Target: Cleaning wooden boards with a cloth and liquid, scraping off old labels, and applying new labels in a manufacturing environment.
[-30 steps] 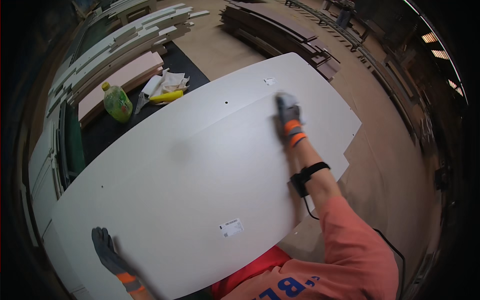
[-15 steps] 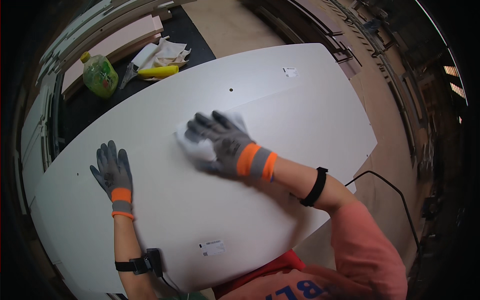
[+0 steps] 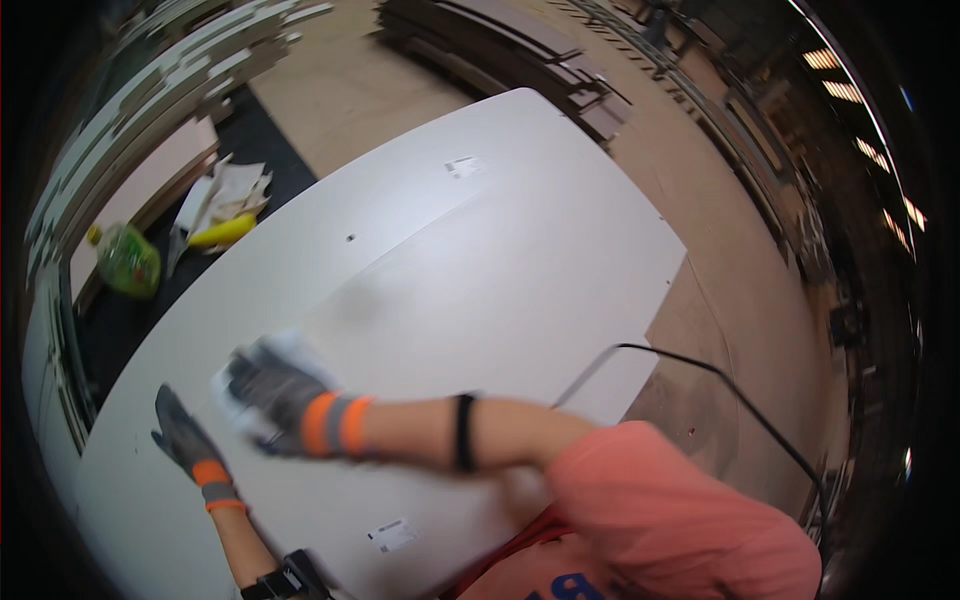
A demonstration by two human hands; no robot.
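A large white panel [image 3: 480,290] with a curved far edge lies under both of my gloved hands. My right hand [image 3: 280,395], blurred by motion, presses a white cloth [image 3: 237,405] against the panel's left half. The cloth sticks out around the fingers; its part under the palm is hidden. Just left of it, my left hand [image 3: 185,435] rests on the surface with fingers stretched out and thumb apart, holding nothing. Both gloves are grey with orange and grey cuffs. Paper labels are stuck on the panel, one near [image 3: 392,535] and one far [image 3: 463,167].
At the far left, a green bottle with a yellow cap [image 3: 128,262], a yellow-handled tool [image 3: 222,232] and a crumpled pale cloth [image 3: 238,190] lie on a black surface. Stacked boards [image 3: 490,45] stand beyond the panel. A black cable [image 3: 720,375] arches at the right.
My right hand has slid the white cloth left and nearer across the panel, close to my left hand. The whole view has turned, shifting the panel and bottle leftward in the picture.
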